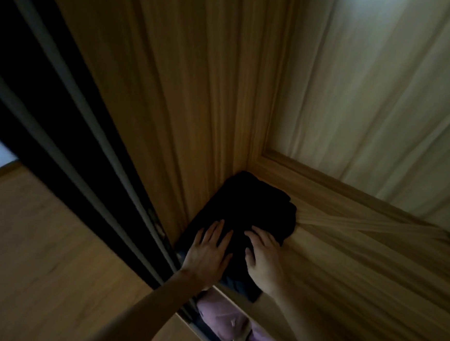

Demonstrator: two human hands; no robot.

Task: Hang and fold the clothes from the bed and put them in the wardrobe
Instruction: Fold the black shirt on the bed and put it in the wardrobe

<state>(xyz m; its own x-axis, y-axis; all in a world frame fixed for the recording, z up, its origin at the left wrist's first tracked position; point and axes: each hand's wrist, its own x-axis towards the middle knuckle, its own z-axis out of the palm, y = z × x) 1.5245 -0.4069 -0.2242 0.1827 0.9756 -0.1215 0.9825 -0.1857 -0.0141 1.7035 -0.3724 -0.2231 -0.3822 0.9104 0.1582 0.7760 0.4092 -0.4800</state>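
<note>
**Inspector:** Item one, location. The folded black garment [245, 207] lies on the wardrobe shelf [358, 275]. It sits in the shelf's back left corner against the side panel [170, 98], and its near end reaches the shelf's front edge.

**Operator:** And my hands?

**Inspector:** Your left hand [206, 252] and right hand [263, 256] both lie flat on top of it, toward the front of the shelf. The fingers are spread and nearly straight. You are pressing down, not gripping anything.

**Operator:** How will it handle?

**Inspector:** In my judgement it is light, soft cloth with no stiffness, and it is not fragile. Pull on one layer and the fold will likely slump open. Cloth on smooth wood should slide readily, so push it from the front with flat palms. To lift it, get both hands under the near fold and carry the whole stack.

**Operator:** Anything else?

**Inspector:** Pale pink clothing [223, 318] shows below the shelf. It is too blurred to tell what kind.
</note>
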